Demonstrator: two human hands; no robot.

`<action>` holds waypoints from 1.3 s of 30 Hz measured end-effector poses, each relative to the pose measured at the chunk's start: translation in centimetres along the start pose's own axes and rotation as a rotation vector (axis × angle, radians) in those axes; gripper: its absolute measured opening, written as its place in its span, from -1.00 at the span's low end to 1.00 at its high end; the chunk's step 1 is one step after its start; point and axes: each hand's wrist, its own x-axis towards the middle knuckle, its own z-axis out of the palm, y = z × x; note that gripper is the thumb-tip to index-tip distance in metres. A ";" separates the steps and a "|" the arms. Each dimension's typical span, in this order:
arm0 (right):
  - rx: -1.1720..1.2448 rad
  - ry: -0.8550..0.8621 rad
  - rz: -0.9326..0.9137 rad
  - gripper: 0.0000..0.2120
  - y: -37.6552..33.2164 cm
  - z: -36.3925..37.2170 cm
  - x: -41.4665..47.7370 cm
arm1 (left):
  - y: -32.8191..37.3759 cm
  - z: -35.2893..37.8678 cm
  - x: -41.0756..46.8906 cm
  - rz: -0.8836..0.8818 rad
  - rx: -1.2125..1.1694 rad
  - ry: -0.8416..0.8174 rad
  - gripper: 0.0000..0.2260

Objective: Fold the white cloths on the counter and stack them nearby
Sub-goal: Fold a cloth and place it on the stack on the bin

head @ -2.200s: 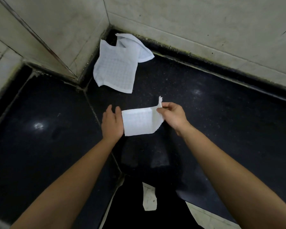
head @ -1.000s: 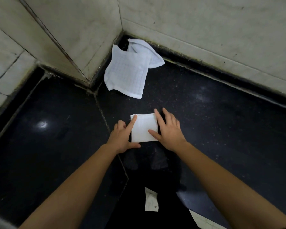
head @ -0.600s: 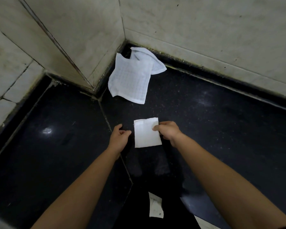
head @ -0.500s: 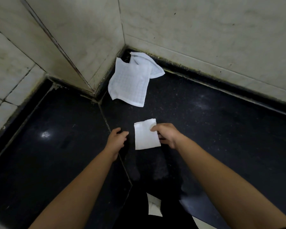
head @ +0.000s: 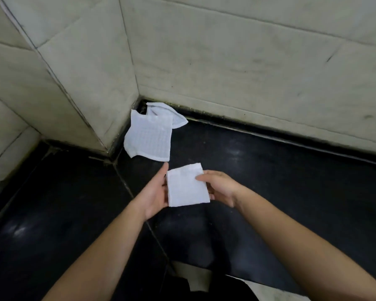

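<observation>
Loose cloth (head: 149, 140) lies rumpled at 11 o'clock from your hands, in the wall corner of the dark worktop (head: 280, 170), not yet folded | left hand (head: 154, 192) straight-fingered, steadying the square's 9 o'clock edge | folded cloth (head: 186, 187) between both hands: light, limp, likely to spring open, so keep its layers pinched together | right hand (head: 219, 187) pinching its 3 o'clock edge, thumb on top.

right grip (head: 220, 187): fingers hidden under folded cloth (head: 187, 185) | left grip (head: 155, 192): thumb and lower fingers behind that cloth's left edge | loose cloth (head: 149, 137): far end tucked in wall corner (head: 137, 98), layers unclear | forearms (head: 302, 246): cut by bottom edge | bench (head: 291, 181): cut at both sides
</observation>
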 end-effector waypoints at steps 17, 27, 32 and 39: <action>0.282 0.420 -0.453 -0.77 7.0 -14.4 -19.0 | -2.2 24.3 -3.7 0.273 0.399 -0.138 -0.80; 0.356 0.852 -0.624 -0.79 22.6 -33.7 -43.6 | -20.8 53.5 -7.7 0.260 0.590 -0.432 -0.87; 0.413 1.075 -0.615 -0.79 30.3 -41.5 -53.9 | -30.5 65.2 -10.1 0.153 0.666 -0.576 -0.79; 0.423 1.252 -0.603 -0.76 35.2 -51.4 -61.7 | -37.9 77.9 -10.3 0.136 0.679 -0.682 -0.77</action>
